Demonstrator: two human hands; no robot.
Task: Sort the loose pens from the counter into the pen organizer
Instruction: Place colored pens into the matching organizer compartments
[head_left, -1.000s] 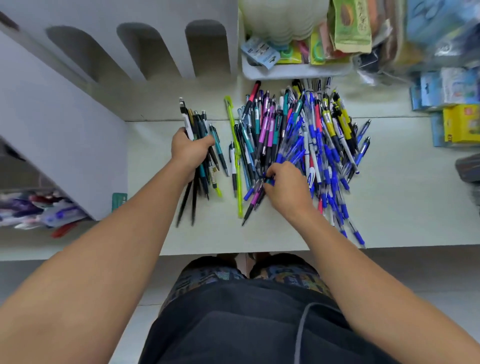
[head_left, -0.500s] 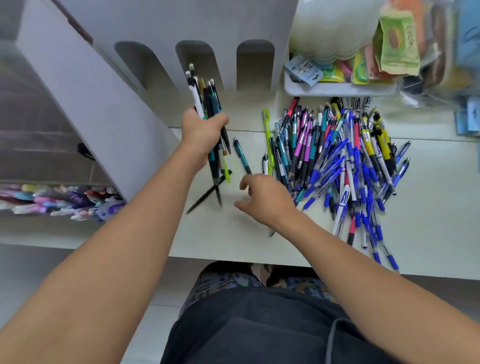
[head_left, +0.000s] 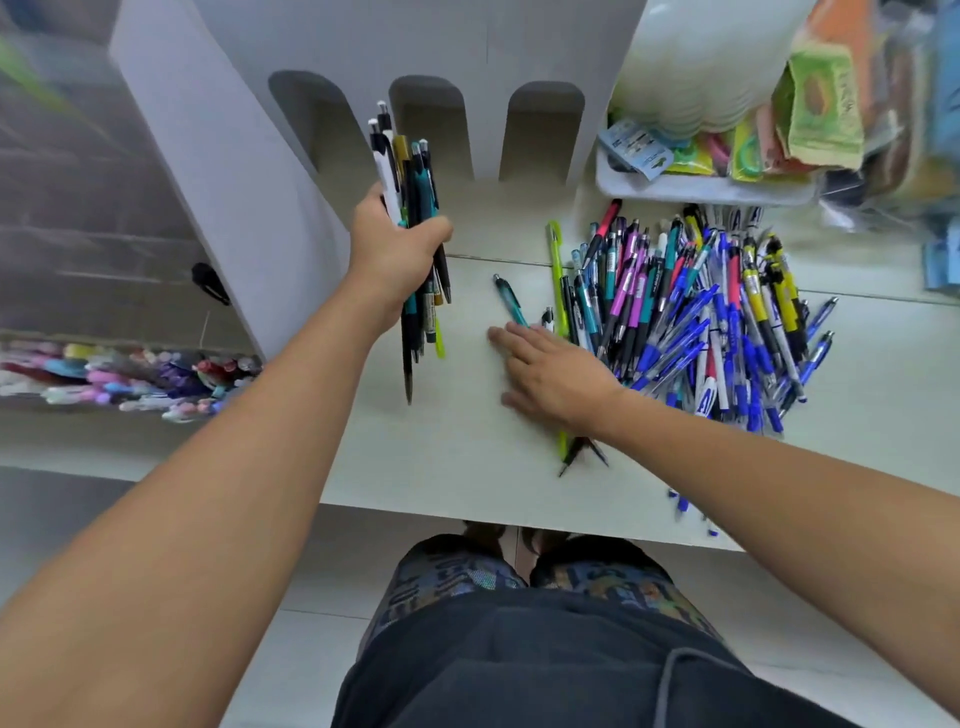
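My left hand (head_left: 392, 254) grips a bundle of pens (head_left: 413, 218), mostly black and teal, held upright above the counter in front of the white pen organizer (head_left: 488, 47) with its three arched slots. My right hand (head_left: 550, 371) lies flat with straight fingers on the counter, at the left edge of a big pile of loose pens (head_left: 691, 317) in blue, pink, teal and yellow. A single teal pen (head_left: 509, 299) lies just beyond its fingertips, and a lime-green pen (head_left: 556, 260) lies along the pile's left side.
A white tray (head_left: 701, 189) of packaged goods stands behind the pile at the right. A slanted white panel (head_left: 218, 171) rises at the left, with a lower shelf of coloured pens (head_left: 130, 376) beyond it. The counter's front edge (head_left: 467, 512) runs just above my knees.
My left hand has lifted its bundle of pens off the counter and raised it toward the organizer's slots. My right hand left the pile, opened, and now lies flat beside the teal pen.
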